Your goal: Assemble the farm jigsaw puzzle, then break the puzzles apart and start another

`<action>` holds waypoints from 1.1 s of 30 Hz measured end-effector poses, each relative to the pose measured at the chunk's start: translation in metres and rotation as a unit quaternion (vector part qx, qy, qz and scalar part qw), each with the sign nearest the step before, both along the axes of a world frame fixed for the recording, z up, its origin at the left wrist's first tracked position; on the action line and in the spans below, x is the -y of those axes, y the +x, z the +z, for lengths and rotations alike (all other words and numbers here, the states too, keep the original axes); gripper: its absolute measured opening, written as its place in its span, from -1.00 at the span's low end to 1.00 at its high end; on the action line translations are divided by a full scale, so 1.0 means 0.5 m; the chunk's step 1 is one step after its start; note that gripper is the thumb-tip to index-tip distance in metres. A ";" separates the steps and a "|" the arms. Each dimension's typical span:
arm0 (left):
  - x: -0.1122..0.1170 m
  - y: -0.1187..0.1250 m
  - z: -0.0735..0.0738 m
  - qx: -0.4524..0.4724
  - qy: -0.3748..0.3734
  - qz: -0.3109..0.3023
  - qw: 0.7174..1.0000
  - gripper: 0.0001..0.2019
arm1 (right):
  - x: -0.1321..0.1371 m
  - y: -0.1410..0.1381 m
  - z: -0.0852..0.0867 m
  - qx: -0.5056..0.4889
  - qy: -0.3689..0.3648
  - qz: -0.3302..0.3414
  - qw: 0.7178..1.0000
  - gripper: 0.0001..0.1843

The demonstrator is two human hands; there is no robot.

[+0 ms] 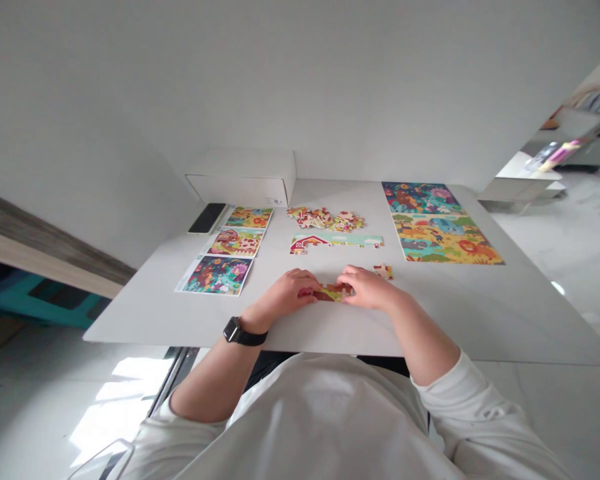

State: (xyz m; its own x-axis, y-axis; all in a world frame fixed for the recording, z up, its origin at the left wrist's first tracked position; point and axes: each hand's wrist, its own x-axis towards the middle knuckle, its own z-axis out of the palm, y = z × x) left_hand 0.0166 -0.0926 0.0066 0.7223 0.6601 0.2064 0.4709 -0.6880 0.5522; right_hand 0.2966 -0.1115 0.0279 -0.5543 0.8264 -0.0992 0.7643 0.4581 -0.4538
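Observation:
Close to the table's front edge, a short strip of joined jigsaw puzzle pieces [326,293], brown and green, lies between my hands. My left hand [296,291] wears a black watch at the wrist, and its curled fingers grip the strip's left end. At the right end, the bent fingers of my right hand [366,287] hold the strip and cover part of it. A loose puzzle piece [383,271] lies just beyond my right hand. Farther up is another joined strip [337,241] with a red barn and pale sky.
A pile of loose puzzle pieces [325,219] lies behind the barn strip. To the left are a printed picture sheet [220,275] and a black phone [207,219], with a white box [240,179] by the wall. Two finished-looking animal pictures [437,230] lie at right.

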 end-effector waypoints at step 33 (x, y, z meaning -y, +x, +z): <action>-0.106 0.026 0.132 0.159 0.050 0.188 0.968 -0.63 | -0.035 0.039 0.018 -0.129 0.152 -0.186 0.962 -0.77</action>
